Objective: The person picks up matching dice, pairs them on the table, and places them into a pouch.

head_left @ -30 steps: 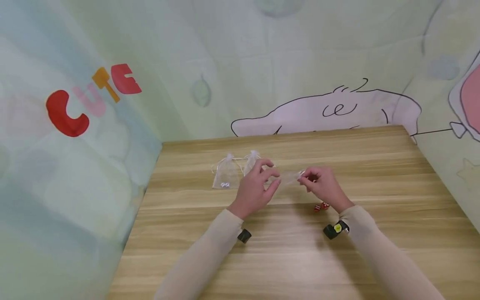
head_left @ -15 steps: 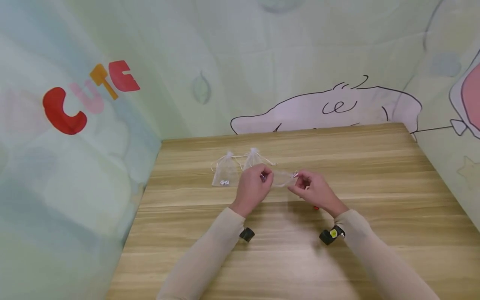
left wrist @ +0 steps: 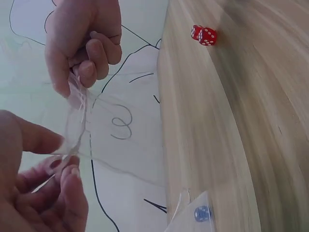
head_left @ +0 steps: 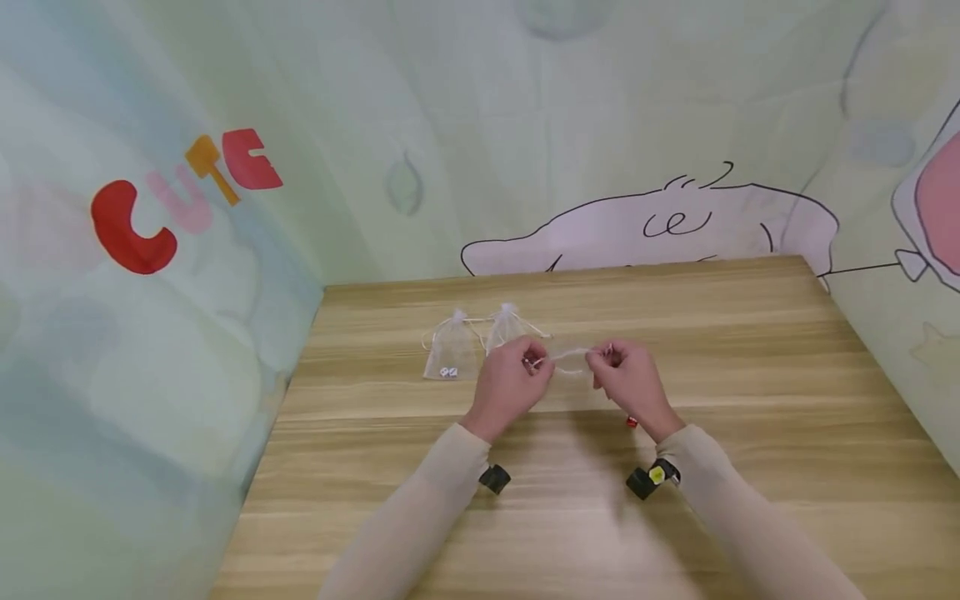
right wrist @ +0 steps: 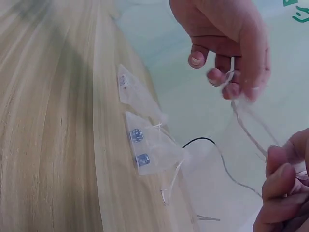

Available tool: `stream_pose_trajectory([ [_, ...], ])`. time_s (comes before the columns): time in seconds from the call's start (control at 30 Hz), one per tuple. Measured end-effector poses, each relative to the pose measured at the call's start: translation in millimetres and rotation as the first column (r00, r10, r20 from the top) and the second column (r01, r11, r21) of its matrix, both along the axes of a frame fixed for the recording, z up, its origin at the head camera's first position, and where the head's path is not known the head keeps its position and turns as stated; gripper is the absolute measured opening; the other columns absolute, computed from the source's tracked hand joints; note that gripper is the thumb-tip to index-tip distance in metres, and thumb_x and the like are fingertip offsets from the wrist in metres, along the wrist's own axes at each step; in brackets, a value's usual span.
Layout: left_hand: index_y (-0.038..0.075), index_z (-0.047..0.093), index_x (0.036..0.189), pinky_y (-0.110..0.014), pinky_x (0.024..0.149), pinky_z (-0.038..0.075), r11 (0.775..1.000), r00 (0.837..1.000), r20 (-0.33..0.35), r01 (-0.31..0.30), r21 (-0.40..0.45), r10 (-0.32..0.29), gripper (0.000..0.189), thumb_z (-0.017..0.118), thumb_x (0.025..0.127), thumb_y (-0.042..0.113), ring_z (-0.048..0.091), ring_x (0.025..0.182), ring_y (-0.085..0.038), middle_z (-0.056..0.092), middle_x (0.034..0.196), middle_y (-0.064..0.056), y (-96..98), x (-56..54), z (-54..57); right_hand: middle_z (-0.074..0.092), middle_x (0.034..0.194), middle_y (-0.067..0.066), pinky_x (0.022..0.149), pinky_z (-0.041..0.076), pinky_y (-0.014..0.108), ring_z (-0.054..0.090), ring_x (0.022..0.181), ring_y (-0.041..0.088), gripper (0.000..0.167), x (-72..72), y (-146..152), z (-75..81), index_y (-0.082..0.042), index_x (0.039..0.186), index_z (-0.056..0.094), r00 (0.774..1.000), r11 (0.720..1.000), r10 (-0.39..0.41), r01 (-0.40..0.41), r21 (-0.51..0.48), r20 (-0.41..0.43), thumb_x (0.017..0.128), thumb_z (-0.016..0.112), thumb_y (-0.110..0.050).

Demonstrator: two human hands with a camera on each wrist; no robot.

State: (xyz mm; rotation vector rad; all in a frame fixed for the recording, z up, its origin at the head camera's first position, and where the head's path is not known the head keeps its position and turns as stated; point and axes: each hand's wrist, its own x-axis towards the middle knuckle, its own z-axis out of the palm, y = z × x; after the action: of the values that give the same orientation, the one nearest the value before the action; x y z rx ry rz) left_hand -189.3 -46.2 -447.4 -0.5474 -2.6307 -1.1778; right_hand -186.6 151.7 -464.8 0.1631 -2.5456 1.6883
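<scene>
A sheer white drawstring pouch point(left wrist: 83, 113) hangs between my two hands above the table, its rim drawn taut. My left hand point(head_left: 508, 387) pinches one side of its mouth and cord. The opposite side is pinched by my right hand point(head_left: 636, 385); parts of those fingers are hidden in the head view. Below on the wood lie two red dice point(left wrist: 206, 36), mostly covered by the right hand from above. Near the left hand, a pouch holding two blue dice point(right wrist: 152, 128) lies beside another pouch point(head_left: 452, 343) with small dice in its bottom.
The wood-grain table point(head_left: 555, 517) runs up to a printed cloth backdrop point(head_left: 375, 167) at the back and left. Loose drawstrings point(head_left: 536, 327) trail from the lying pouches. A camera is strapped at each wrist.
My left hand has gone from spread fingers to pinching the pouch's edge. The right hand has shifted a little left, and the pouch's mouth is now stretched between both hands.
</scene>
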Motion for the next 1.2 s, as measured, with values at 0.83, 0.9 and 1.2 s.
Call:
stream_pose_trajectory([
  [0.83,-0.002,0.071,0.09,-0.027,0.049,0.054,0.87,0.9,0.427,-0.138,0.473,-0.09,0.007,0.073,0.086,0.004,0.063,0.058,-0.013,0.07,0.074,-0.008,9.7,-17.1,-2.3,0.061,0.074,0.009,0.051,0.043,0.025,0.054,0.061,0.02,0.037,-0.7,21.4,1.3,-0.002,0.113,0.068,0.998,0.998,0.057,-0.057,0.007,-0.015,0.097,0.065,-0.035],
  [0.9,-0.003,0.071,0.09,-0.026,0.048,0.053,0.861,0.902,0.423,-0.144,0.487,-0.089,0.007,0.073,0.086,0.003,0.062,0.057,-0.012,0.07,0.074,-0.008,9.6,-18.7,-2.7,0.061,0.076,0.01,0.052,0.044,0.023,0.056,0.062,0.021,0.034,-2.6,23.2,0.2,0.0,0.116,0.067,0.997,0.998,0.064,-0.063,0.017,-0.046,0.096,0.068,-0.028],
  [1.2,-0.002,0.069,0.088,-0.024,0.045,0.051,0.849,0.892,0.444,-0.167,0.501,-0.087,0.004,0.072,0.086,0.0,0.061,0.055,-0.013,0.069,0.073,-0.008,13.1,-23.0,-6.1,0.059,0.076,0.008,0.052,0.043,0.023,0.051,0.06,0.011,0.034,1.2,51.9,-15.5,0.005,0.117,0.065,0.998,0.991,0.067,-0.067,0.12,0.007,0.092,0.073,-0.017],
])
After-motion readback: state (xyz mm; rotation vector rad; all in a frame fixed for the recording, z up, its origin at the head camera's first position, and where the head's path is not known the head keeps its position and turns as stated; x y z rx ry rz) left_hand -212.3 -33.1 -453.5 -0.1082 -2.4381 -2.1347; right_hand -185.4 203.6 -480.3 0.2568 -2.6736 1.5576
